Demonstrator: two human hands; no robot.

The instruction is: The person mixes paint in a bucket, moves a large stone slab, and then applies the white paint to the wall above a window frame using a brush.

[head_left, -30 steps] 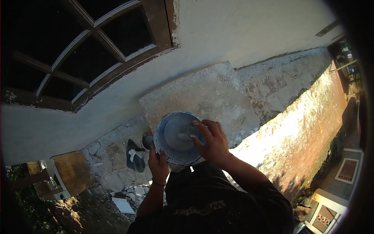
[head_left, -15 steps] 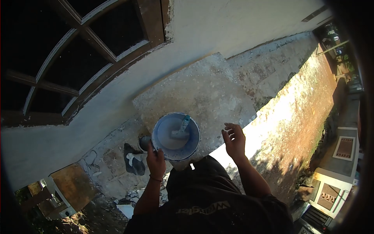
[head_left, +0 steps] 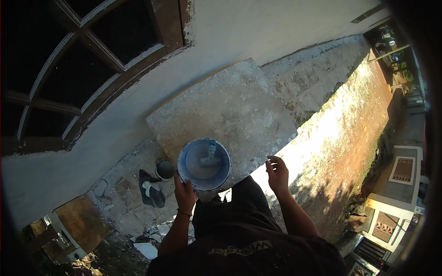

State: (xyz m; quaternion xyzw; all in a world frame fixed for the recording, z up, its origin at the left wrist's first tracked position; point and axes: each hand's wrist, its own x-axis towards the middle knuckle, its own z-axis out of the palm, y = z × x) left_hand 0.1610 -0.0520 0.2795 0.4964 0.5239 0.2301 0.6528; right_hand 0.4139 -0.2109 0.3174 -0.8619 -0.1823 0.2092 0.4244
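My left hand [head_left: 185, 195] grips the near left rim of a blue paint bucket [head_left: 227, 174], thumb and fingers at its edge. Pale whitish liquid [head_left: 195, 170] fills the bucket's lower part. In it leans what looks like a paintbrush [head_left: 212, 149], with a teal handle and a broad pale head. To the right, my right hand [head_left: 278, 177] hovers apart from the bucket with loosely bent, separated fingers and nothing in them. A small dark-topped pot [head_left: 165, 169] stands just left of the bucket, beside a dark cloth-like item [head_left: 152, 195] with a white patch.
A large speckled slab [head_left: 230, 106] lies ahead along the white wall [head_left: 248, 32]. Upper left is a brown-framed window [head_left: 87, 34]. Broken rubble [head_left: 159, 232] and a brown board [head_left: 83, 221] are at lower left. Sunlit ground [head_left: 336, 129] stretches along the right.
The view has shifted a little, and the bucket sits slightly lower and left in it. The brush handle now points more upright. More of the small pot shows beside my left hand.
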